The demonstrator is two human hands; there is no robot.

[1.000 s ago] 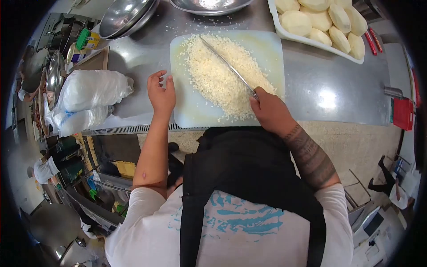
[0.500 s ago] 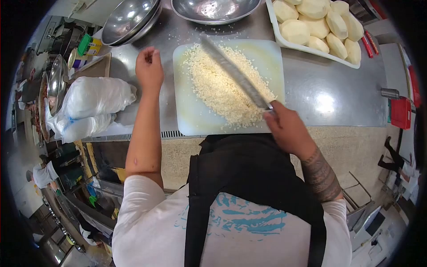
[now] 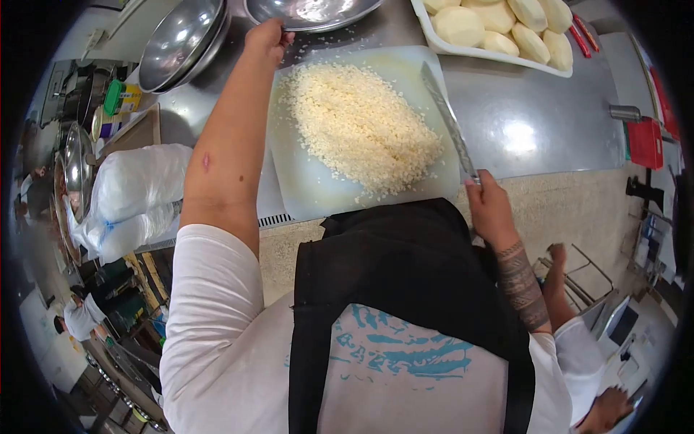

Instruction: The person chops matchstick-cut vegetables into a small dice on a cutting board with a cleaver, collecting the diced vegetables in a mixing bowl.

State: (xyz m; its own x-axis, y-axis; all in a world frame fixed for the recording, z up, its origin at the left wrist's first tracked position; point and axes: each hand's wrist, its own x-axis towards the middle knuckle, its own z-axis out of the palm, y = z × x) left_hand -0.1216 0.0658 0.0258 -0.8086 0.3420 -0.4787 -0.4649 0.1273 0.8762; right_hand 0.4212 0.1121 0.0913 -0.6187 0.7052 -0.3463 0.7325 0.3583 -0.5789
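My left hand [image 3: 267,42] is at the near rim of a shallow metal bowl [image 3: 318,13], its fingers closed on the edge. In my right hand [image 3: 493,206] is a large knife [image 3: 450,119], gripped by the handle. Its blade points away from me along the right edge of a white cutting board [image 3: 303,195]. A wide heap of finely chopped pale pieces [image 3: 361,126] covers the middle of the board. Small bits also lie scattered between the board and the bowl.
At the back right, a white tray [image 3: 506,52] holds several peeled potatoes [image 3: 463,27]. Stacked metal bowls [image 3: 181,43] and filled plastic bags [image 3: 141,177] stand left. Another person's hand [image 3: 611,409] shows at lower right, beside my right arm.
My left hand has reached forward to the bowl's rim. The knife has swung from across the chopped heap to the board's right edge. Another person has appeared at my right.
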